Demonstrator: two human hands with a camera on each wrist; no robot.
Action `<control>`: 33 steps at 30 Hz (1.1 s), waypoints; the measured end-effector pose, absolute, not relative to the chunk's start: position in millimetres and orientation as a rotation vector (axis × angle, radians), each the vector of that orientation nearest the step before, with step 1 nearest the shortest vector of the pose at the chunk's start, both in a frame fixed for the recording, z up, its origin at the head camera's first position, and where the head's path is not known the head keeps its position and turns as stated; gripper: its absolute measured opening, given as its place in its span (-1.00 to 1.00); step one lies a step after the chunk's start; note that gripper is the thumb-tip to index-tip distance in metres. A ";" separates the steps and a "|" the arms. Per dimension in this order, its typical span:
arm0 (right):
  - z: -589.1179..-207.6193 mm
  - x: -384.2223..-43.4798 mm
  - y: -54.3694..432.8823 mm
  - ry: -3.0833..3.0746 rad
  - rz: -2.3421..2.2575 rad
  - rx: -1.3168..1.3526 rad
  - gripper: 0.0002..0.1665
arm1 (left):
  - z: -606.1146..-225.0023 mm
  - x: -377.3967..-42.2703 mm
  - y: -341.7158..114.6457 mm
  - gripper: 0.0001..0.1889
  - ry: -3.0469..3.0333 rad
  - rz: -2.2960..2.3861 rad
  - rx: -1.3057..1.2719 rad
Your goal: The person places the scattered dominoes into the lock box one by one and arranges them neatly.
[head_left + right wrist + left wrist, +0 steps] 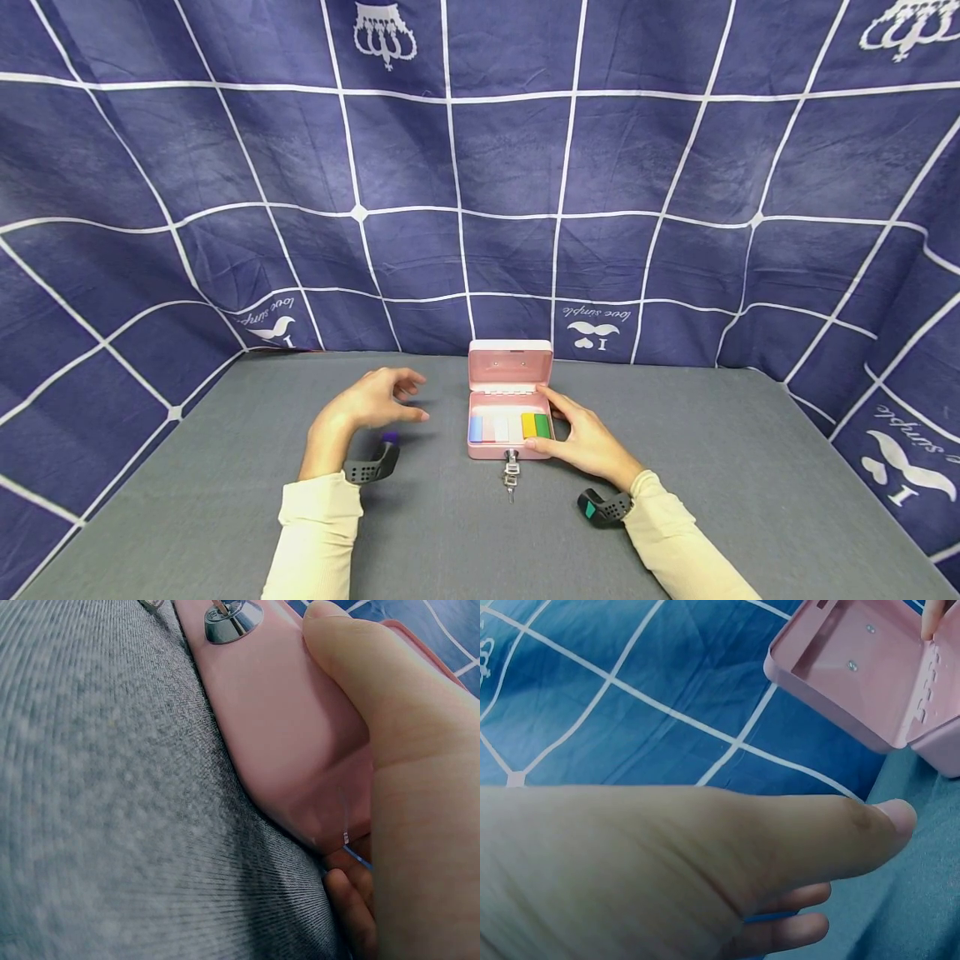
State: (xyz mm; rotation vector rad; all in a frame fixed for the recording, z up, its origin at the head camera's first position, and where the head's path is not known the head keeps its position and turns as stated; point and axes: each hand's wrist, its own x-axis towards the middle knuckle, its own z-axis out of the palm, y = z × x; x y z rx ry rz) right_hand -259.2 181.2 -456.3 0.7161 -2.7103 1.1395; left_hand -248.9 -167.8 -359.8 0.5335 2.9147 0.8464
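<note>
A small pink cash box [507, 451] stands on the table with its lid [510, 365] raised. Colored blocks lie side by side in it, among them a blue block [476, 428], a yellow block [529, 425] and a green block [542, 426]. Keys [512, 480] hang from the lock [232, 621] on the box's front. My right hand [588, 437] grips the box's right side, thumb at the front rim and a finger near the hinge. To the left of the box, my left hand [372, 400] is held in the air with loosely bent fingers and nothing in it.
Grey cloth covers the table [450, 533]. Behind it hangs a dark blue curtain [510, 250] with white lines, close to the raised lid. Each wrist wears a black band, a left band [372, 467] and a right band [603, 507].
</note>
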 end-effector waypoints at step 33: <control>-459.1 -261.5 182.0 -2.699 1.144 0.730 0.10 | -368.7 -245.2 -177.9 -0.45 2.806 0.697 0.341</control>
